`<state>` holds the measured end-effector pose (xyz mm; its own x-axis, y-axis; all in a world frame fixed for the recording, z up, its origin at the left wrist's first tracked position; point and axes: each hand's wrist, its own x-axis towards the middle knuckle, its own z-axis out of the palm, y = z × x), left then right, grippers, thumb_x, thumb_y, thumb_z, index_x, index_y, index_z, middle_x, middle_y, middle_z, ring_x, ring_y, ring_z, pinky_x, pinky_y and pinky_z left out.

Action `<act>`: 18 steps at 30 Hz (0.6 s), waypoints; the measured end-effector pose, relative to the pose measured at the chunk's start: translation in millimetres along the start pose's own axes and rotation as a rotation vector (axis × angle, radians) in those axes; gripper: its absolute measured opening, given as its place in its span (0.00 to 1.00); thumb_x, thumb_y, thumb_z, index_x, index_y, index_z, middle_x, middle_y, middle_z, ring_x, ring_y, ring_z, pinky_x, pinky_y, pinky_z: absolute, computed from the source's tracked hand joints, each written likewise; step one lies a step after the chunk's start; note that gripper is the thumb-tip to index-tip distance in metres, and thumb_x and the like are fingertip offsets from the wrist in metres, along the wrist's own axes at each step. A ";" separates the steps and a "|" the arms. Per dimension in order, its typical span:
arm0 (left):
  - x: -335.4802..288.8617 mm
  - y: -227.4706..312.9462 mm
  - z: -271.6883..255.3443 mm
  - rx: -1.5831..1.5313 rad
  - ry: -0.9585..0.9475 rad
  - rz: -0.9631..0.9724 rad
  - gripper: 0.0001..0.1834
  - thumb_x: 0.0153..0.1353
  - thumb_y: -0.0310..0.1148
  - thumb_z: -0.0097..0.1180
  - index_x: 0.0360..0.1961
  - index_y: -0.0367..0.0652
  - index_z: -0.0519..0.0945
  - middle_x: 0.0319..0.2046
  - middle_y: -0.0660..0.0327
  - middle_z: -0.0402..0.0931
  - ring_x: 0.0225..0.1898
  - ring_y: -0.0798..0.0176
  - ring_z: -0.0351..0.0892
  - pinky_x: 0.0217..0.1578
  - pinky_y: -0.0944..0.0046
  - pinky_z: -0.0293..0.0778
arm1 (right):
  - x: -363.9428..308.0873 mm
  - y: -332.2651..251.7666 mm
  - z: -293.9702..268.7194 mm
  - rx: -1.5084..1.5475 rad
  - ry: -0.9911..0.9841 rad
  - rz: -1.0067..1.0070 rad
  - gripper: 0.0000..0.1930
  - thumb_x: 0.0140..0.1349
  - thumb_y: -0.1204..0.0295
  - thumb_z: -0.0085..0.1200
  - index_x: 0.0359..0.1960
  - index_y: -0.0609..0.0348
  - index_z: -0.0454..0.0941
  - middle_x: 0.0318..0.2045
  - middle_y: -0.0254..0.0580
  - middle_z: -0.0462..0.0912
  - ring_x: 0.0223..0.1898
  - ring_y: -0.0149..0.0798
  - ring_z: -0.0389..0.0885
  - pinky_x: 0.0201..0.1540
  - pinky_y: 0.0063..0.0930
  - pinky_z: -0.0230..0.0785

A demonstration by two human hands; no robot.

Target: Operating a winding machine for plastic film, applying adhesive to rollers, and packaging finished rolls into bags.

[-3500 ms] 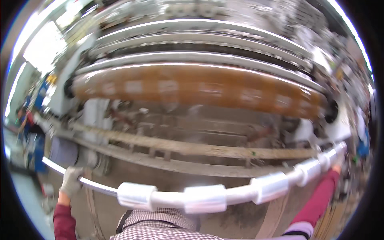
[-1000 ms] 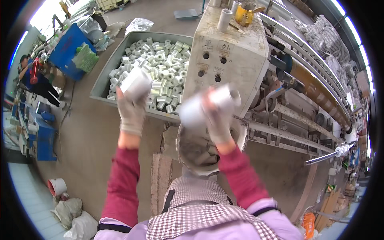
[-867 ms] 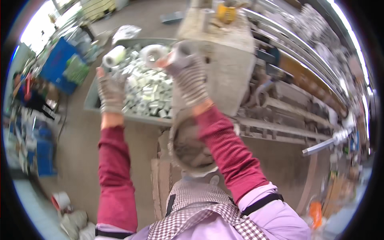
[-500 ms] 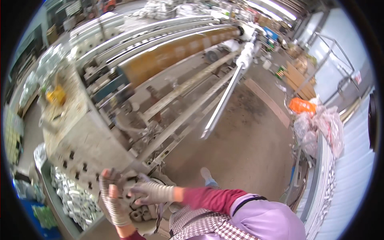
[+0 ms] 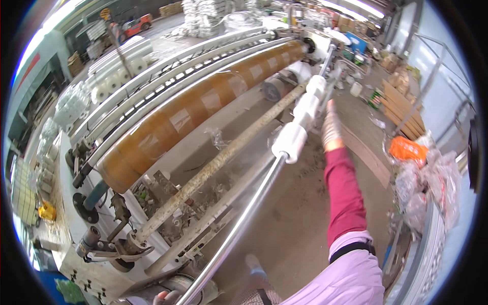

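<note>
A long shiny metal shaft [image 5: 239, 223] slants from the far end of the machine down to the lower edge. Several white rolls [image 5: 290, 141] sit in a row around its upper half. My right arm is stretched far forward. At its end my right hand [image 5: 331, 124], in a striped glove with bare fingertips, lies along the right side of the rolls, fingers straight. Whether the palm presses on them is hard to see. Low in the picture, only the fingers of my left hand [image 5: 166, 297] show, curled against the near end of the shaft; the rest is cut off.
Left of the shaft, the machine carries a wide brown roller [image 5: 203, 101] and a rusty bar [image 5: 218, 157]. A plank [image 5: 366, 157] lies on the floor at right. Beyond it are an orange bag [image 5: 408, 150] and clear plastic bags [image 5: 439, 188]. A forklift [image 5: 137, 25] stands far back.
My right hand has gone from low beside the machine's end out to the rolls. My left hand has dropped to the shaft's near end. The shaft now reaches closer, with rolls further along it.
</note>
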<state>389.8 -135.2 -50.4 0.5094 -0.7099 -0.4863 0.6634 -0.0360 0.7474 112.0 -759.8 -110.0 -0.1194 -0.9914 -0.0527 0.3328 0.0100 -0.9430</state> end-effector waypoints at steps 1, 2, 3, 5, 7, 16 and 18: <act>1.8 -0.4 5.1 0.002 0.066 0.012 0.36 0.55 0.46 0.56 0.61 0.40 0.61 0.58 0.50 0.64 0.57 0.48 0.67 0.54 0.48 0.69 | 51.7 -1.6 -1.7 0.118 -0.163 0.000 0.43 0.57 0.36 0.41 0.61 0.62 0.60 0.56 0.44 0.69 0.54 0.42 0.68 0.56 0.37 0.61; 1.4 0.4 10.6 0.026 0.133 -0.008 0.37 0.55 0.46 0.56 0.61 0.40 0.60 0.59 0.49 0.61 0.57 0.47 0.66 0.54 0.47 0.69 | 90.5 0.0 1.5 0.049 -0.173 0.007 0.45 0.56 0.33 0.38 0.61 0.62 0.60 0.54 0.43 0.71 0.52 0.40 0.70 0.56 0.37 0.60; 1.6 -0.4 16.9 0.029 0.215 0.001 0.37 0.55 0.45 0.55 0.62 0.41 0.58 0.60 0.47 0.60 0.58 0.46 0.65 0.54 0.45 0.69 | 96.2 -3.0 24.9 0.060 -0.209 -0.032 0.44 0.56 0.31 0.34 0.58 0.59 0.65 0.51 0.40 0.73 0.49 0.39 0.71 0.56 0.36 0.60; 6.7 -2.4 17.9 0.005 0.277 -0.034 0.37 0.57 0.44 0.54 0.63 0.42 0.56 0.60 0.46 0.60 0.59 0.45 0.63 0.54 0.44 0.69 | 155.0 -15.4 6.6 0.026 -0.206 0.103 0.39 0.53 0.30 0.38 0.49 0.53 0.72 0.44 0.37 0.77 0.45 0.40 0.73 0.52 0.37 0.64; 22.0 0.0 28.2 -0.034 0.273 -0.059 0.38 0.57 0.44 0.54 0.64 0.43 0.54 0.60 0.45 0.60 0.60 0.44 0.62 0.53 0.44 0.69 | 220.3 2.8 -27.5 -0.165 -0.087 -0.121 0.35 0.52 0.34 0.46 0.51 0.49 0.71 0.42 0.38 0.76 0.42 0.40 0.74 0.44 0.33 0.70; 9.3 -3.7 12.4 -0.173 0.147 -0.019 0.46 0.43 0.41 0.66 0.64 0.47 0.57 0.60 0.47 0.59 0.59 0.43 0.62 0.57 0.43 0.61 | -58.1 40.9 47.0 0.156 -0.405 -0.158 0.27 0.62 0.54 0.48 0.61 0.48 0.59 0.53 0.39 0.69 0.51 0.37 0.70 0.53 0.33 0.66; 7.6 0.4 3.9 -0.247 -0.034 -0.057 0.54 0.42 0.43 0.69 0.67 0.50 0.49 0.63 0.47 0.53 0.63 0.44 0.56 0.60 0.46 0.56 | -163.4 35.3 61.5 0.258 -0.299 -0.134 0.29 0.61 0.56 0.50 0.63 0.41 0.55 0.54 0.36 0.66 0.49 0.35 0.71 0.53 0.35 0.66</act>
<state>391.8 -143.4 -52.0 0.4514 -0.7349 -0.5061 0.8064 0.0931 0.5840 200.8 -605.5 -114.4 0.0866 -0.9762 0.1989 0.5610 -0.1172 -0.8195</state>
